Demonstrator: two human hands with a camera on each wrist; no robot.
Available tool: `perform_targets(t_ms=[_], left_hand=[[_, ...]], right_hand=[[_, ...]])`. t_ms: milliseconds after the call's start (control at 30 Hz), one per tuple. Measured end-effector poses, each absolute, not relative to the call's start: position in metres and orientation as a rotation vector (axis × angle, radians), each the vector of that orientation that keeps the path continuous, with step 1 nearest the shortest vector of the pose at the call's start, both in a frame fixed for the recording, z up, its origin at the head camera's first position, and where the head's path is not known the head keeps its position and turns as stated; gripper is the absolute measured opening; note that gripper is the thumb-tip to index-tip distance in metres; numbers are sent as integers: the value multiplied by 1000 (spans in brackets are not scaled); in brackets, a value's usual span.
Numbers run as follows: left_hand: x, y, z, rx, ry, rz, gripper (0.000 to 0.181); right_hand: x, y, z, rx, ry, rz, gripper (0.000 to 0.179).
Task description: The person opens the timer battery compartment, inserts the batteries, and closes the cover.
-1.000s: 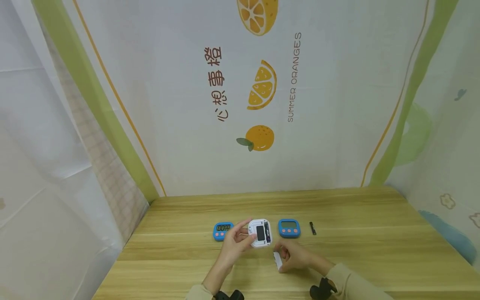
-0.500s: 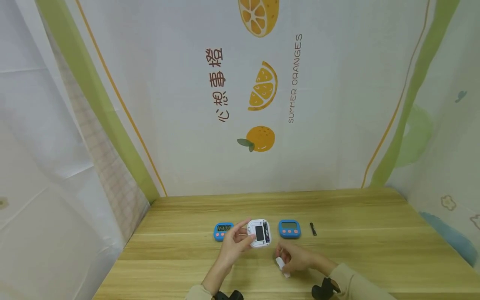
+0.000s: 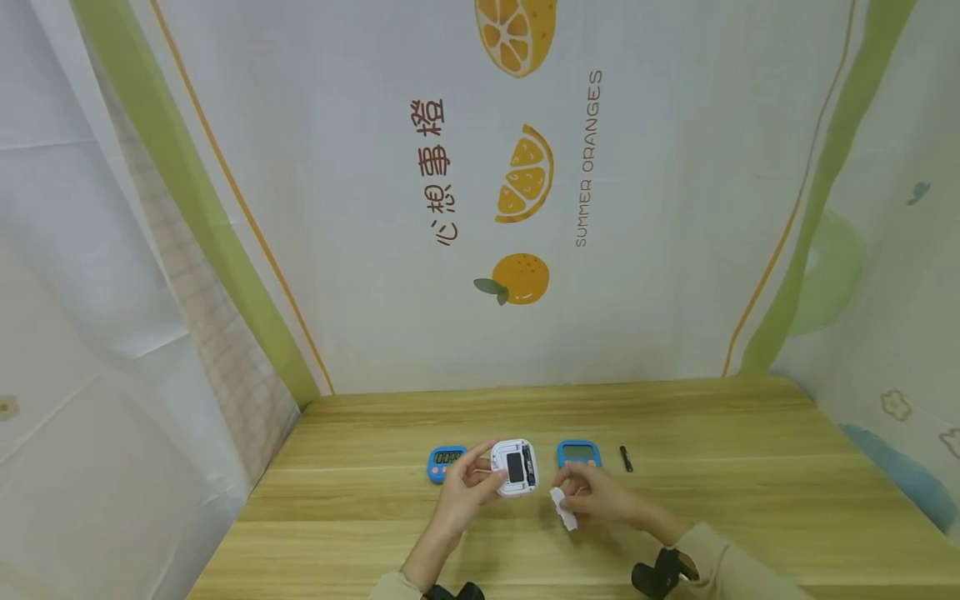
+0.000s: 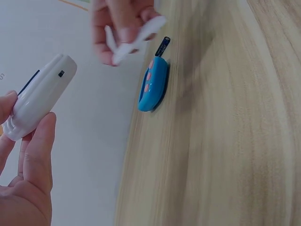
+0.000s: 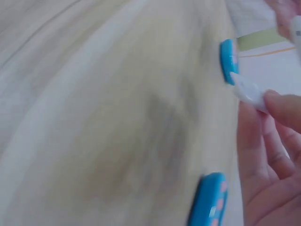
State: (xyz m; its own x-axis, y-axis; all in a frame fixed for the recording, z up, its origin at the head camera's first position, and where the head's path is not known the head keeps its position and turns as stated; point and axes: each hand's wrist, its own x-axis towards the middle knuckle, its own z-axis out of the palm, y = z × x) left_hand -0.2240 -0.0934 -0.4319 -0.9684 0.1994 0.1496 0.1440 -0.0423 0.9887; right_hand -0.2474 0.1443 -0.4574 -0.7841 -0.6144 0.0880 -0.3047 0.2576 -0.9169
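My left hand (image 3: 459, 497) grips a white digital timer (image 3: 514, 468) by its left edge, back side facing me. A dark battery (image 3: 530, 465) lies in the slot along the timer's right side, uncovered. Close by on the right, my right hand (image 3: 600, 497) pinches a small white battery cover (image 3: 564, 510) between thumb and fingers. The cover is raised above the table and apart from the timer. In the left wrist view the cover (image 4: 138, 41) hangs beyond the timer (image 4: 44, 96); the right wrist view shows the thumb on the cover (image 5: 249, 92).
Behind the right hand sits a blue timer (image 3: 578, 451), its lower part hidden. Another blue timer (image 3: 439, 463) stands left, partly behind the left hand. A loose black battery (image 3: 626, 459) lies at right on the wooden table (image 3: 720, 483). A printed curtain (image 3: 637, 317) backs the table.
My right hand has risen a little from the table and turned the cover, so more of its face shows. The left hand with the white timer has shifted only slightly left.
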Motion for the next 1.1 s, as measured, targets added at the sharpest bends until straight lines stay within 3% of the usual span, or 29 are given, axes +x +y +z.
perform_targets(t_ms=[433, 700, 933, 1100], left_hand=[[-225, -95, -435, 371, 2124, 2268, 53], [-224, -93, -436, 367, 2134, 2266, 52], [-225, -93, -436, 360, 2132, 2269, 52], [-223, -93, -434, 372, 2132, 2261, 53]], right_hand=[[-254, 127, -413, -784, 2251, -1762, 31], [-261, 112, -412, -750, 2286, -1825, 28], [-241, 101, -390, -689, 2329, -1824, 23], [-245, 101, -397, -679, 2278, -1837, 24]])
